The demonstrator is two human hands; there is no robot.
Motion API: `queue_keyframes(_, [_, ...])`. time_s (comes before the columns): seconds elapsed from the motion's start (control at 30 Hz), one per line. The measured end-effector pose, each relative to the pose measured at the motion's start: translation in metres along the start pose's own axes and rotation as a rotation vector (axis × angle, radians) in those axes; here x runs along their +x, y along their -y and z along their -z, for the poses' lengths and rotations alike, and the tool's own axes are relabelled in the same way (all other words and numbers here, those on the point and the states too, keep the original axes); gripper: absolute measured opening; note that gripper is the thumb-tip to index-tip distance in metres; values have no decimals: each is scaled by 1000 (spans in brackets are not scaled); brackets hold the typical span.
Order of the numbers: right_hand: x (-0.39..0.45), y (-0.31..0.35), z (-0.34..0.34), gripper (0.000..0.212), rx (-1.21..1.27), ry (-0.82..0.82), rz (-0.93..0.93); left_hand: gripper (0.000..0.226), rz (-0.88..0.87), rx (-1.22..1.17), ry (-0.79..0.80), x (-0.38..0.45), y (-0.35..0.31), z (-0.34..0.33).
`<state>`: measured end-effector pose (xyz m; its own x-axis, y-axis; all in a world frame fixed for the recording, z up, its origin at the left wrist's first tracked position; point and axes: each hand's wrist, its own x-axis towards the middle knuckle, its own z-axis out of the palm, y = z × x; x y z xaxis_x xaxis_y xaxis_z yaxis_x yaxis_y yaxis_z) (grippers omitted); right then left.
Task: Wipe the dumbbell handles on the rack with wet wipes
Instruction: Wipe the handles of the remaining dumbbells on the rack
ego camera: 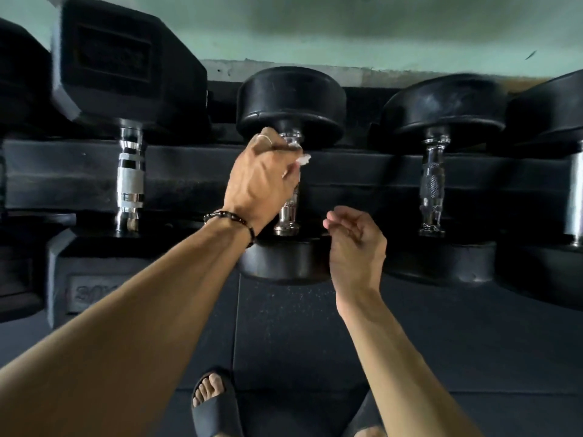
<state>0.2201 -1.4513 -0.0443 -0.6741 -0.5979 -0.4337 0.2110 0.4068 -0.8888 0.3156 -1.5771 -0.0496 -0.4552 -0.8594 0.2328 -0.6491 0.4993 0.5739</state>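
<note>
The left hand [265, 181] curls its fingers [268, 141] round the upper part of the middle dumbbell's handle [289, 209], pinching a crumpled white wet wipe [302, 159] against it. The right hand [355, 239] hovers near the lower end, loosely curled, holding nothing. The thin, damp wipe could snag and tear on the knurled chrome. The round black weights look like matte rubber, resting on the rack [63, 178].

Left arm: extended forward and up from lower left, bare forearm, beaded bracelet [232, 220] at the wrist. Left hand [263, 179]: back toward the camera, fingers curled closed in a grip, thin ring on one finger. Right arm: raised from lower right, forearm bare. Right hand [355, 239]: palm turned leftward, fingers loosely curled, holding nothing, lower than the left hand
</note>
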Motion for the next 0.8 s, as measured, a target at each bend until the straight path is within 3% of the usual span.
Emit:
queue_keyframes(0.13, [-3, -4, -8, 24, -71, -20, 23, 19, -164, 71, 138, -14, 6, 9])
queue_keyframes(0.33, [-7, -13, -11, 22, -138, -12, 122, 10, 56, 8, -28, 9, 1, 2])
queue_keyframes(0.5, [-8, -18, -11, 23, -171, 11, 195, 10, -12, -25, 151, -13, 1, 12])
queue_keyframes(0.67, [-8, -27, -16, 26, -186, -29, 258, 16, 138, -26, -69, 12, -1, 1])
queue_keyframes(0.8, [-8, -32, -21, 27, -208, -70, 327, 5, 46, -44, 180, -3, 3, 13])
